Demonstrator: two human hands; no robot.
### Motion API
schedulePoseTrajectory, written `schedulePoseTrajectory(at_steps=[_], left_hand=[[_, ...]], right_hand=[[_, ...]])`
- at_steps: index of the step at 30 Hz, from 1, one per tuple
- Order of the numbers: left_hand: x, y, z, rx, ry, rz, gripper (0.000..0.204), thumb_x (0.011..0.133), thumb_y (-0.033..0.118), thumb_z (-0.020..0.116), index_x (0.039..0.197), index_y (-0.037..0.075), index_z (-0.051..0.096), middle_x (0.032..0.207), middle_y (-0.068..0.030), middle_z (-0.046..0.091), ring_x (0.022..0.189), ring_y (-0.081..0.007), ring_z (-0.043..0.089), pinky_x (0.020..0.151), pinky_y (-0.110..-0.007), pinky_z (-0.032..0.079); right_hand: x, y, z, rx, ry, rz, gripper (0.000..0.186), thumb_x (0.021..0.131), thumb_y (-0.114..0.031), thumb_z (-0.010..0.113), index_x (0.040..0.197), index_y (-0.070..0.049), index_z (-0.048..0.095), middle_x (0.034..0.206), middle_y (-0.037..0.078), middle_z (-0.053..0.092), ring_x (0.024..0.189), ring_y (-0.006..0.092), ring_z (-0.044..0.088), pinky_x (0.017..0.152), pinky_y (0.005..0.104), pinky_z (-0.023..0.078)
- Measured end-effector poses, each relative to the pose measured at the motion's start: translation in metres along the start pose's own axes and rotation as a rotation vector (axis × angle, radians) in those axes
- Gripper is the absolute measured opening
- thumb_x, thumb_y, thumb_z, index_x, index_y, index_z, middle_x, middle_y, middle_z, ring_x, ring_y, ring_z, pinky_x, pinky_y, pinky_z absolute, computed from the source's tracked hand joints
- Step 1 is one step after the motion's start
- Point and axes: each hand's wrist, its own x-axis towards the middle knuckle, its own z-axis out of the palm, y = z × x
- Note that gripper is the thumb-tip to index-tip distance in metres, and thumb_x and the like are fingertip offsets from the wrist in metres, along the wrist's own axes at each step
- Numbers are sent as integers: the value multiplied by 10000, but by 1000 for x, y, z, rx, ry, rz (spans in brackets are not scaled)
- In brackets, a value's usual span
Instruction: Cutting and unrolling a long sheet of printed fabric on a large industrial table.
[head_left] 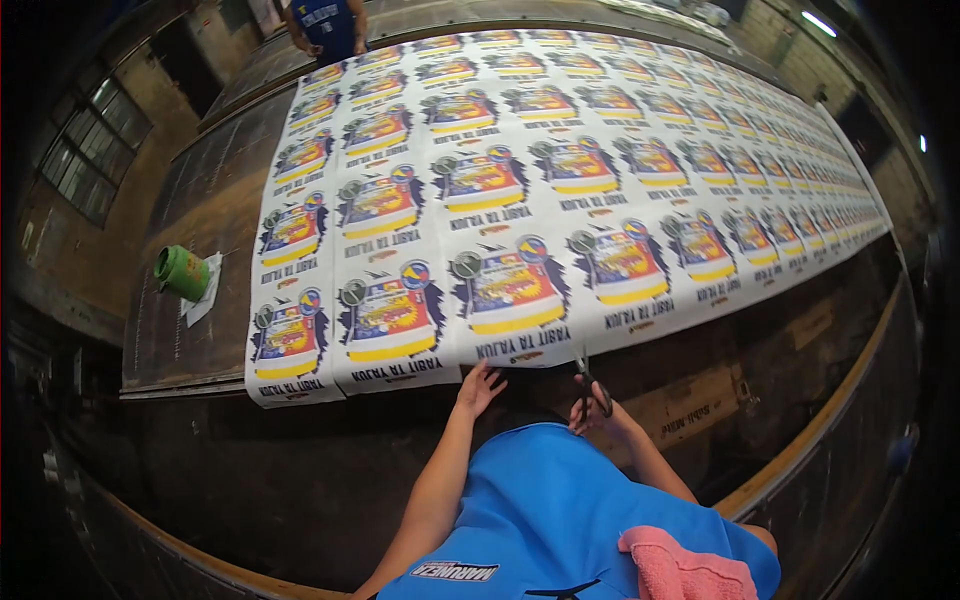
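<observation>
A wide white printed sheet (545,215), with repeated colourful designs in rows, lies over the long table and drapes a little past its near edge. My left hand (480,390) is at that near edge, fingers stretched and fingertips against the sheet's border; any hold on it does not show. Just to the right, my right hand (598,412) grips black-handled scissors (583,372), fingers around the loops. The scissor blades point away from me and overlap the sheet's edge. Toward the left, the sheet shows long lines dividing it into strips.
A green container (182,272) stands on a white paper (206,292) on the dark table (215,190) at left. Across the table stands another person (330,28) in a dark blue top. Below the sheet is a brown cardboard box (690,405). A pink towel (685,570) hangs on my blue clothing.
</observation>
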Motion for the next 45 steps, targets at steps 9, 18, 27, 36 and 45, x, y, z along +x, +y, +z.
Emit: schedulePoseTrajectory(at_steps=[9, 18, 27, 36, 45], left_hand=[[-2, -84, 108, 278, 20, 73, 253, 934, 299, 683, 1103, 151, 567, 763, 23, 599, 735, -112, 634, 705, -307, 538], [-15, -65, 126, 545, 4, 222, 222, 933, 285, 690, 999, 87, 616, 720, -1, 619, 626, -98, 629, 584, -237, 515], [-19, -66, 123, 595, -5, 248, 235, 944, 295, 680, 912, 69, 623, 675, 5, 592, 609, -92, 576, 603, -246, 477], [-17, -58, 129, 571, 10, 225, 195, 958, 282, 664, 974, 93, 618, 714, 6, 598, 702, -107, 606, 708, -267, 504], [-30, -37, 140, 647, 101, 93, 336, 976, 174, 631, 1271, 36, 548, 784, -25, 586, 679, -120, 583, 676, -265, 500]], right_hand=[[-80, 14, -25, -298, 149, 56, 704, 969, -626, 459, 1485, -171, 310, 837, 104, 657, 707, 214, 657, 663, 352, 517], [-31, 0, -14, -300, 306, -279, 516, 993, -469, 547, 1364, -122, 457, 631, 5, 519, 486, 106, 496, 462, 256, 406], [2, -26, -26, -295, 323, -264, 394, 987, -397, 586, 1270, -144, 482, 614, -3, 512, 424, 97, 453, 389, 248, 347], [123, -121, -47, -389, 300, -313, 277, 1014, -424, 513, 1107, -165, 481, 619, -30, 477, 429, 92, 434, 387, 250, 321], [287, -220, -88, -356, 323, -374, 383, 949, -526, 587, 1093, -182, 501, 641, -53, 462, 447, 74, 414, 407, 252, 316]])
